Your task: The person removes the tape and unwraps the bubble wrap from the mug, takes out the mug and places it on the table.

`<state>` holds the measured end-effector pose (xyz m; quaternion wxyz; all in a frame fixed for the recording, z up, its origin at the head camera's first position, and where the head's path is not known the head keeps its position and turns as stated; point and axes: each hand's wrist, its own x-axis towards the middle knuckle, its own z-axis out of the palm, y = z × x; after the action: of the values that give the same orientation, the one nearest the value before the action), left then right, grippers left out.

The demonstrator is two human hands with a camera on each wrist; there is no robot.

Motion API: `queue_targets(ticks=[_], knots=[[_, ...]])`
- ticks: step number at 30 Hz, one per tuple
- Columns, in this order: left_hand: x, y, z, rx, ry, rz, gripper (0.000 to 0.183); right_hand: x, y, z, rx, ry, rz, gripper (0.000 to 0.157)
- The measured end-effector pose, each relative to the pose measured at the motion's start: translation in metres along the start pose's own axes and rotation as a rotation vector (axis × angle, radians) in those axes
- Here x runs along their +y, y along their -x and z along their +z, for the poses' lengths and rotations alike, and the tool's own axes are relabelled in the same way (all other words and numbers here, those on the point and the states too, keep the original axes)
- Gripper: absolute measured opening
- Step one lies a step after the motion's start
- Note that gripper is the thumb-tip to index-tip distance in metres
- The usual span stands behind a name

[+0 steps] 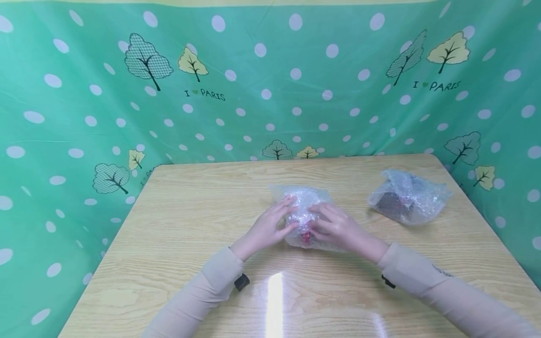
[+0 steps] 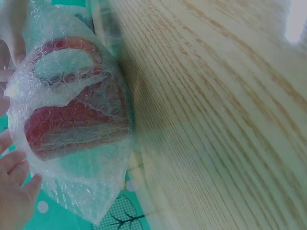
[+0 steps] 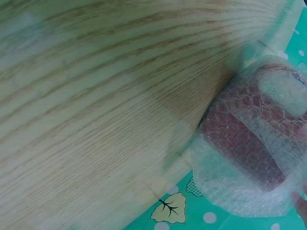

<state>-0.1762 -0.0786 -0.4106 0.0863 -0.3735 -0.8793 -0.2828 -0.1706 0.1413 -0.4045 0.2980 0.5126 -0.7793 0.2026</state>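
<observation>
A clear bubble wrap package (image 1: 302, 199) lies on the table in front of the person. Through its plastic shows a dark red, cup-like body (image 2: 72, 120) with a handle-like loop (image 2: 72, 44); the right wrist view shows the same red body (image 3: 240, 139) under layers of wrap. The left hand (image 1: 267, 230) reaches over it from the left, fingers fairly straight and resting on the plastic, thumb near the front. From the right, the right hand (image 1: 338, 227) has its fingers and thumb bent on the wrap, pinching it at the top. Part of the package is hidden under both hands.
A second bubble-wrapped bundle (image 1: 410, 197) with something dark and reddish inside sits at the table's right rear. The wood-grain table (image 1: 190, 202) meets a green dotted cloth (image 1: 270, 84) at its back and sides. Light glares on the tabletop near the front.
</observation>
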Motion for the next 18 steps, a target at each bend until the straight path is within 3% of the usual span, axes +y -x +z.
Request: queue_targets(ticks=[9,18], knots=[[0.001,0.0008,0.0003,0.003,-0.012,-0.002,0.043,-0.0039,-0.0005,-0.0003,-0.026,0.073,-0.021,0.021],[0.0023,0.0003,-0.0013,-0.016,-0.013,-0.016,0.043,-0.0037,-0.0022,0.0017,-0.014,0.006,0.025,0.016]])
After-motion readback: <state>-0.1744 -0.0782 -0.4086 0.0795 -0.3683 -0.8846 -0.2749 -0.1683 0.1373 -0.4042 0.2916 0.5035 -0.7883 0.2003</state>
